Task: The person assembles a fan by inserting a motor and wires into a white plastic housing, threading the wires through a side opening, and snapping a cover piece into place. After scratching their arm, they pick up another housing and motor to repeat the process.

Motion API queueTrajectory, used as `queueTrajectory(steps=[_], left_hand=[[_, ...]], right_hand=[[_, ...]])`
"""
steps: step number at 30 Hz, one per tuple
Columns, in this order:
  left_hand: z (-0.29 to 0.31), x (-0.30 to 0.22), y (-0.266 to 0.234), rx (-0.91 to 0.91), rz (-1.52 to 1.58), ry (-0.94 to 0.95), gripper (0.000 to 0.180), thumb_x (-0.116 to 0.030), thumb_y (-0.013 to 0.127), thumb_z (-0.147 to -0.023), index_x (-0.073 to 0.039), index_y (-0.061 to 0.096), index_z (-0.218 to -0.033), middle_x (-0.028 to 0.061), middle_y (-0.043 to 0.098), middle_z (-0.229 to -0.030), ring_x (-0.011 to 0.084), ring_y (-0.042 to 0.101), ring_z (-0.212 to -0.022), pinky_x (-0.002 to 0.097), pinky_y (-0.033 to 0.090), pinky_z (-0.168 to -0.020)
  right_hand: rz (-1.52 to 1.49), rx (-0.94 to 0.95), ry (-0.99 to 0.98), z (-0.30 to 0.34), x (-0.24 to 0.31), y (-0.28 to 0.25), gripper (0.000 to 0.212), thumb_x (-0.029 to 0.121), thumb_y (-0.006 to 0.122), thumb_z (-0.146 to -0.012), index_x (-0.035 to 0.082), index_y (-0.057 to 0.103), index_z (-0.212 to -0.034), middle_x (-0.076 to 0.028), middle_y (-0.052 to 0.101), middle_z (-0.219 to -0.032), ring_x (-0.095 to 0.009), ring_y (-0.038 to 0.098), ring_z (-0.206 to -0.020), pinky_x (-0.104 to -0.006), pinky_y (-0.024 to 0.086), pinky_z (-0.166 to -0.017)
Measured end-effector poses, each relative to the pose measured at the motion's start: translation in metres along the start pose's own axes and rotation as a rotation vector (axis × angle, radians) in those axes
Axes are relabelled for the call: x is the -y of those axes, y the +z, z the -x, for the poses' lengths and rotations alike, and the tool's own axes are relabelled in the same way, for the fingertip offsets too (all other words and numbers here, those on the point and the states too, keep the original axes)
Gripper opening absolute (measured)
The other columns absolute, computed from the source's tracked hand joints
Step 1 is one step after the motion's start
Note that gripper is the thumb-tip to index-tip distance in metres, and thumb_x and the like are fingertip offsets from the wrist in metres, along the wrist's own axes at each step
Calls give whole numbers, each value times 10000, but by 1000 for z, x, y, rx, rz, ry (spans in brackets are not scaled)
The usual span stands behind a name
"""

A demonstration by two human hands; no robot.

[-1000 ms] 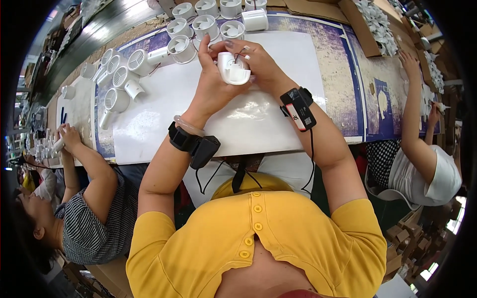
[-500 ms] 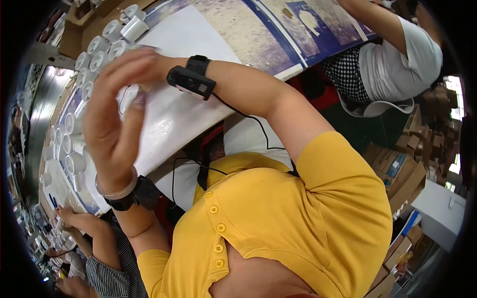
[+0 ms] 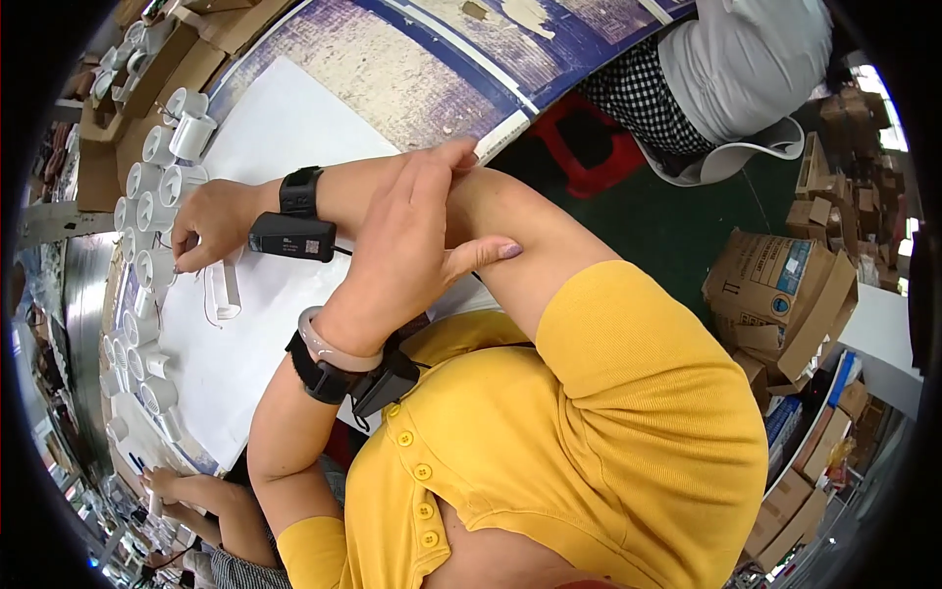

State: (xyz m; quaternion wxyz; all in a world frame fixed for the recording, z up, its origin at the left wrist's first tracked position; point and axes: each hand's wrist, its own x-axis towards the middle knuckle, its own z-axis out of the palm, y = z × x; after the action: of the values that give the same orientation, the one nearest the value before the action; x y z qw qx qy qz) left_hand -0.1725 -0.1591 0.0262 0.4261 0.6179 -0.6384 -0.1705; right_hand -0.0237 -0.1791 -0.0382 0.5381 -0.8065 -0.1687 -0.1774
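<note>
My left hand (image 3: 407,231) lies across my right forearm near the elbow, its fingers stretched out and the thumb spread apart. It holds nothing. Farther left, my right hand (image 3: 218,224) is bent down at the row of white round plastic cups (image 3: 155,212), fingers curled together. Its fingertips are beside one white cup (image 3: 154,267); anything pinched in them is too small to make out. Just below that hand, a small white trough-shaped piece (image 3: 226,294) rests on the white sheet (image 3: 285,118), with a thin dark wire next to it. Black straps with small devices are on both wrists.
More white plastic pieces (image 3: 147,363) stand along the table's left side. An open cardboard box (image 3: 128,123) is at the far left. One person (image 3: 726,79) sits at the far right; another person's arm (image 3: 231,506) reaches in at lower left. Cartons (image 3: 775,294) are stacked at right.
My left hand has moved right, from over the sheet onto my right forearm. My right hand, mostly hidden before, now shows beside the cups. The whole view has shifted.
</note>
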Motion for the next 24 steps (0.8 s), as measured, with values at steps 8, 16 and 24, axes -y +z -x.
queueTrajectory(steps=[8,16,24], left_hand=[[6,-1,0,148,-30,66,508,-297,790,-694,-80,591,-1109,116,569,-1078,323,546,-985,373,460,-841],[4,-10,0,153,65,-32,333,-290,790,-693,-102,644,-926,90,560,-1040,289,535,-955,348,449,-827],[15,-6,-5,184,-63,32,318,-255,790,-695,-92,631,-917,67,560,-980,274,518,-943,344,416,-848]], right_hand=[[-1,7,2,-2,-1,2,316,440,642,-733,160,745,-838,-27,708,-815,-210,665,-779,-323,506,-711],[-3,-2,3,-2,-3,4,314,439,642,-732,165,744,-846,-27,707,-817,-216,662,-782,-326,502,-712],[-17,-1,9,7,14,-7,314,437,645,-733,164,743,-853,-25,707,-819,-210,662,-785,-322,501,-720]])
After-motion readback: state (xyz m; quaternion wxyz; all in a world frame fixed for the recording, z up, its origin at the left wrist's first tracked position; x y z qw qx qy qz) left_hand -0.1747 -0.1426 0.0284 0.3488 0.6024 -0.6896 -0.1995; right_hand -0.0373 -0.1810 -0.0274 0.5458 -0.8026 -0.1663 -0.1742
